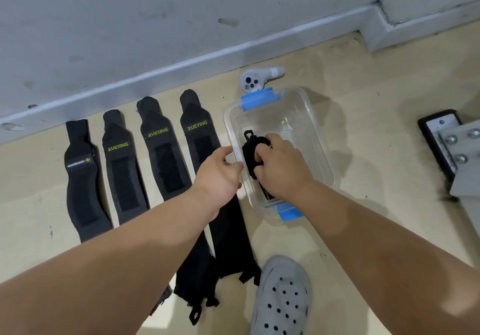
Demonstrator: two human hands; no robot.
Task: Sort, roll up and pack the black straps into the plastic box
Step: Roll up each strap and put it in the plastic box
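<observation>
While the right hand [279,164] curls around a rolled strap [250,151] inside the plastic box [307,111], hiding most of it, the left hand [220,171] pinches the box's left rim.

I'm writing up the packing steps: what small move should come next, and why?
Probably release the rolled strap: the right hand grips it inside the plastic box, whose rim the left hand holds. Flat straps wait on the floor.
</observation>
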